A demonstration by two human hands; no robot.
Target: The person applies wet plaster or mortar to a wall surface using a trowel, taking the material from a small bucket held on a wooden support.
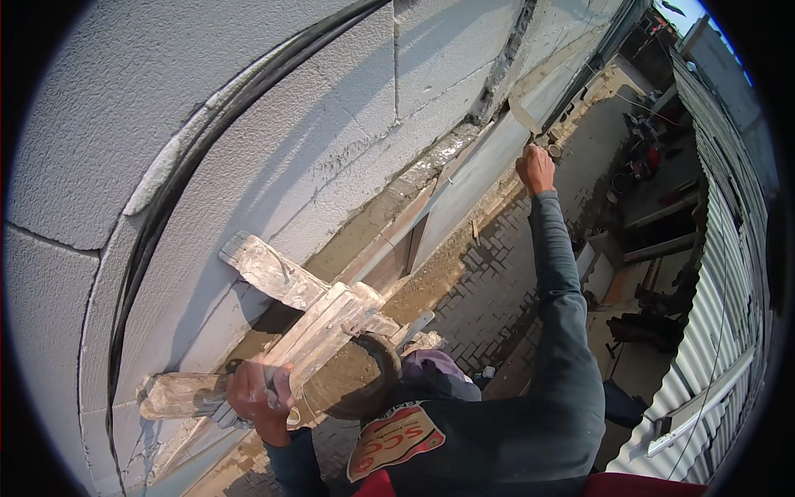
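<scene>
My right hand (537, 170) is stretched out along the wall, closed round the handle of a trowel (522, 116), its pale blade pointing away. My left hand (261, 398) is low on the left, its fingers closed at a rough wooden frame (319, 331) of crossed, mortar-stained timbers. Part of its grip is hidden. Beside the frame, against my body, is a round dark bucket (389, 373) with grey-brown mortar (348, 378) in it. Wet mortar (414, 178) fills a strip along the wall, behind formwork boards (385, 240).
The pale block wall (331, 124) fills the left, with black cables (166, 190) running across it. Far below lies a paved path (489, 290). Corrugated metal roofing (704, 348) borders the right side, with clutter and timber beneath it.
</scene>
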